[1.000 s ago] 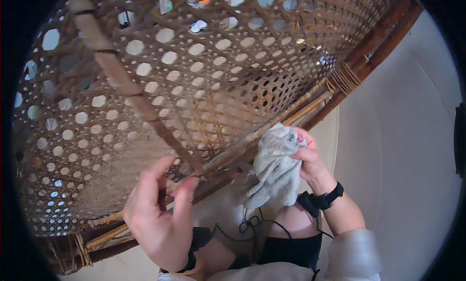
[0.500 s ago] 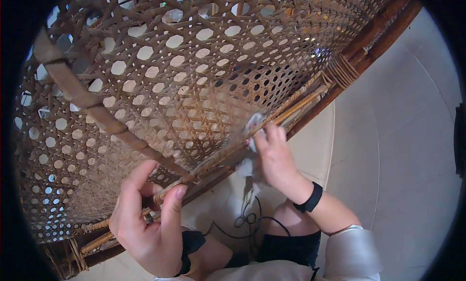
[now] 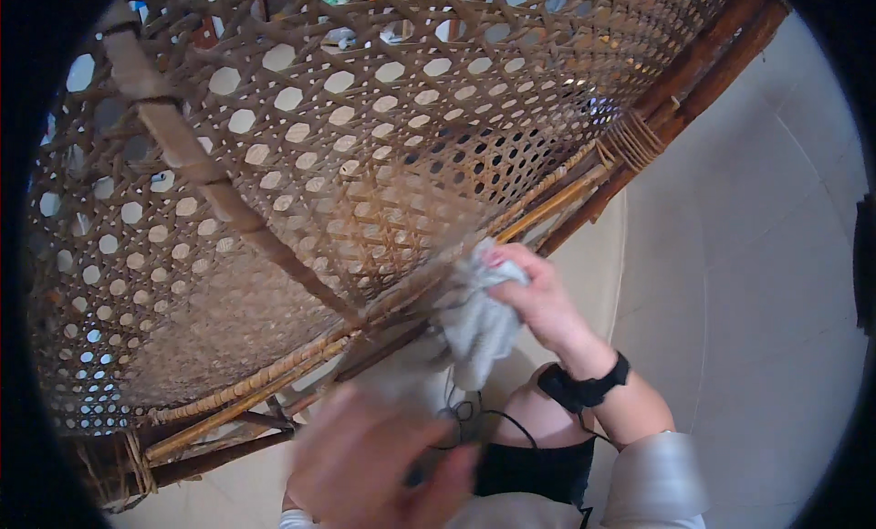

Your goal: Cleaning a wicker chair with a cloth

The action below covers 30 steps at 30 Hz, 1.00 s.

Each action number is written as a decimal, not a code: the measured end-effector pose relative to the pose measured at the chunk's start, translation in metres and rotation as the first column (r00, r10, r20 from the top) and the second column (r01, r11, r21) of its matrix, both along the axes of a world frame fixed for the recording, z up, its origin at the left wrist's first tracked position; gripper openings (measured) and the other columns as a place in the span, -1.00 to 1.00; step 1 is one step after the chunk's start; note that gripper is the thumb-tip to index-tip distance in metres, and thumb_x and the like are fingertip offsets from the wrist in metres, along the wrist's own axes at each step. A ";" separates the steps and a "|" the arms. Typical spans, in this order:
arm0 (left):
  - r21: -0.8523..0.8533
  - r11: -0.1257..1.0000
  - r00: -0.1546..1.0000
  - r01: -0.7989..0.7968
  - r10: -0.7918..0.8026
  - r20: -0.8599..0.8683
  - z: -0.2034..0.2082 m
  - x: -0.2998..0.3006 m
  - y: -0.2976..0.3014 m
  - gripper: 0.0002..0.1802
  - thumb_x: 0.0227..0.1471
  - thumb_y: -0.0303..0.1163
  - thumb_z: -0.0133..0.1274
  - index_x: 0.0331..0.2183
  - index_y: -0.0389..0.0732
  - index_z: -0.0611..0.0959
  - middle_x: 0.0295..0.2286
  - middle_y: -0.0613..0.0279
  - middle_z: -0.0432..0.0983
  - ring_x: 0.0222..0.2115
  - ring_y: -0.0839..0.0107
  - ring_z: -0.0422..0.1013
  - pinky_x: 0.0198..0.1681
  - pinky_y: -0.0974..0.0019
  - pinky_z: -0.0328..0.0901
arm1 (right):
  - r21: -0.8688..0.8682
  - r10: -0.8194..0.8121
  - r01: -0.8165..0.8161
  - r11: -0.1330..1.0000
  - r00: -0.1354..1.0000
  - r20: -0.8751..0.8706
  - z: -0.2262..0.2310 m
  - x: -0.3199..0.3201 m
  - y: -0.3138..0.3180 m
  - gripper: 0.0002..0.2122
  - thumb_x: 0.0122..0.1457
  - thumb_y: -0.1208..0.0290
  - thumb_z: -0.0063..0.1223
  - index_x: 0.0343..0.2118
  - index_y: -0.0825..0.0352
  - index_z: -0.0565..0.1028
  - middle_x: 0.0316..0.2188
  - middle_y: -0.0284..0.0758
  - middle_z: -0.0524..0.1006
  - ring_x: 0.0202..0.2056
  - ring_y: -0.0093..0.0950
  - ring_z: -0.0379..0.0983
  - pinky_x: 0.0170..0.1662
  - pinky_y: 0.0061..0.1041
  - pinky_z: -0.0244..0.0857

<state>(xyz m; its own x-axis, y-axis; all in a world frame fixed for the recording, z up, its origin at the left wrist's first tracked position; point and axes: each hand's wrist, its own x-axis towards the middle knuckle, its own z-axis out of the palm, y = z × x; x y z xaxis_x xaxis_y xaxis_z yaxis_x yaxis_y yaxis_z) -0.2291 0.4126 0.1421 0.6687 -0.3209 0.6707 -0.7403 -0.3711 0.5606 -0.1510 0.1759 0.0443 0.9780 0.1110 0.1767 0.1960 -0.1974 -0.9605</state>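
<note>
A large piece of woven cane furniture (image 3: 301,255), with dusty open-weave mesh, fills the left and upper part of the head view. My right hand (image 3: 534,296) pinches a crumpled grey-white cloth (image 3: 479,333), which hangs down beside the lower cane rail (image 3: 547,205). Whether the cloth touches the rail, I cannot tell. Away from the furniture, my left hand (image 3: 374,460) is smeared by motion in front of my body, so its fingers do not read clearly. A thick wrapped cane strut (image 3: 228,200) slants down to the rail between the mesh panels.
Below the cloth, a thin black cable (image 3: 511,419) loops near my legs. Pale floor tiles (image 3: 739,282) lie to the right. Bindings of cane (image 3: 634,141) wrap the thick dark poles at the upper right. Through the mesh, several blurred objects show at the top.
My left hand has let go of the rail and swung down toward my body. My right hand has drawn the cloth slightly down and away from the rail, and more of the cloth shows.
</note>
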 end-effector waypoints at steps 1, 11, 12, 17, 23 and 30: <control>0.194 0.980 0.990 0.043 -0.016 -0.141 0.007 0.001 -0.014 -0.68 -0.10 -0.35 0.06 -0.32 -0.42 0.50 -0.55 0.00 0.42 -0.48 0.17 0.39 -0.33 0.20 0.28 | 0.396 -0.003 0.134 0.908 0.949 -0.314 0.016 -0.007 -0.005 -0.59 -0.05 0.62 0.02 -0.05 0.39 0.36 -0.11 -0.20 0.41 -0.14 -0.39 0.40 -0.06 -0.49 0.28; 0.045 0.950 0.948 0.307 -0.302 -0.105 -0.095 0.078 -0.095 -0.50 -0.11 -0.10 0.11 -0.33 -0.39 0.50 -0.43 -0.08 0.46 -0.44 0.04 0.40 -0.46 0.21 0.29 | 0.777 0.107 0.042 0.629 0.984 -0.140 0.071 -0.028 -0.049 -0.59 0.07 0.55 -0.09 0.03 0.46 0.23 -0.09 -0.14 0.41 -0.08 -0.32 0.39 0.02 -0.35 0.27; 0.065 0.936 0.864 0.346 -0.291 -0.412 -0.094 0.080 -0.097 -0.59 -0.08 -0.18 0.10 -0.37 -0.39 0.52 -0.50 0.06 0.46 -0.51 0.23 0.38 -0.46 0.30 0.28 | 0.775 0.098 0.049 0.630 0.985 -0.142 0.070 -0.027 -0.056 -0.59 0.07 0.55 -0.09 0.03 0.46 0.23 -0.09 -0.14 0.41 -0.08 -0.32 0.39 0.02 -0.35 0.27; -0.149 0.932 0.612 0.330 -0.332 -0.718 -0.090 0.087 -0.093 -0.73 0.01 -0.30 0.03 -0.51 -0.34 0.57 -0.64 0.40 0.42 -0.63 0.63 0.30 -0.52 0.54 0.19 | 0.566 -0.089 0.195 0.801 0.974 -0.209 0.055 -0.018 -0.087 -0.62 0.10 0.51 -0.10 0.02 0.43 0.25 -0.16 -0.18 0.46 -0.14 -0.37 0.43 -0.02 -0.41 0.30; -0.732 0.681 0.334 0.022 -0.695 -0.637 -0.081 0.080 -0.092 -0.74 0.12 -0.29 -0.07 -0.40 -0.30 0.55 -0.50 0.32 0.47 -0.49 0.62 0.38 -0.38 0.50 0.30 | -0.359 -0.399 0.429 0.829 0.903 0.159 0.006 -0.028 -0.076 -0.71 0.10 0.44 -0.05 -0.13 0.47 0.40 -0.24 -0.22 0.48 -0.17 -0.42 0.39 -0.07 -0.50 0.22; -0.843 0.509 0.458 -0.172 -0.717 -0.526 -0.076 0.079 -0.091 -0.78 0.14 -0.35 -0.12 -0.31 -0.30 0.52 -0.43 0.25 0.50 -0.45 0.56 0.42 -0.35 0.47 0.32 | 0.152 -0.118 0.142 0.978 0.980 -0.158 -0.002 -0.049 -0.021 -0.77 0.08 0.43 0.03 -0.19 0.37 0.48 -0.28 -0.36 0.45 -0.25 -0.54 0.33 -0.10 -0.56 0.18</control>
